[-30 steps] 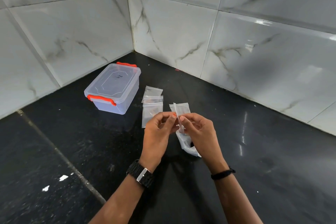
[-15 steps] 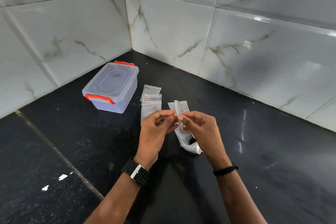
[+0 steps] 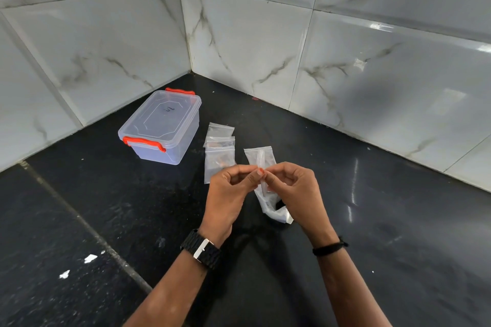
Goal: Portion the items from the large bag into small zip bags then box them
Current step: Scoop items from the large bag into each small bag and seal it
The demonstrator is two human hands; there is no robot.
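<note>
Worktop (image 3: 372,233): black, speckled, glossy stone; set in a corner of white marbled wall tiles (image 3: 106,42).
Box (image 3: 162,127): one, translucent plastic, rectangular, lid on, two orange clasps; stood left of the bags.
Flat zip bags (image 3: 219,151): three counted, clear film, overlapping on the worktop; contents hard to make out.
Held zip bag (image 3: 261,160): clear, pinched at its edge between both hands.
Left hand (image 3: 230,191): fingers curled, pinching the bag.
Right hand (image 3: 297,188): likewise pinching it.
Large bag (image 3: 275,210): crumpled, partly hidden under the right hand.
</note>
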